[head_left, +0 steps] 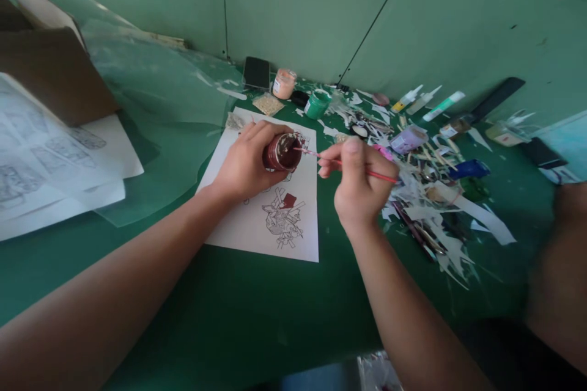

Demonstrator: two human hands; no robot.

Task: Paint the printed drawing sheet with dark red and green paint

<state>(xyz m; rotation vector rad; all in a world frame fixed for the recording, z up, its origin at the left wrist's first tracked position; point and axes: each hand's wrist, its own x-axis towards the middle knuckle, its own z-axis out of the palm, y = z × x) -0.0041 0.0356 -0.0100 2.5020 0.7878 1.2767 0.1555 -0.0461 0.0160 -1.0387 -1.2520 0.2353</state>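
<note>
Pinched between the thumb and fingers of the right hand (364,183), a thin red brush (383,177) was held by its handle, while the left hand (250,156) curled around a jar of dark red paint (281,154). From the right-hand grip, the jar lay to the left and slightly toward the back edge of the bench (229,308), its mouth tilted up toward the head camera. The brush's long axis ran leftward and a little toward that back edge, its tip at the right part of the mouth; whether it touched paint could not be told. The left hand was the nearer one, keeping the jar above the line-drawn sheet (302,247), closer to the sheet's far edge than its near edge, and just inside its right edge. Between the jar and the near edge lay a dark red patch (288,200)
</note>
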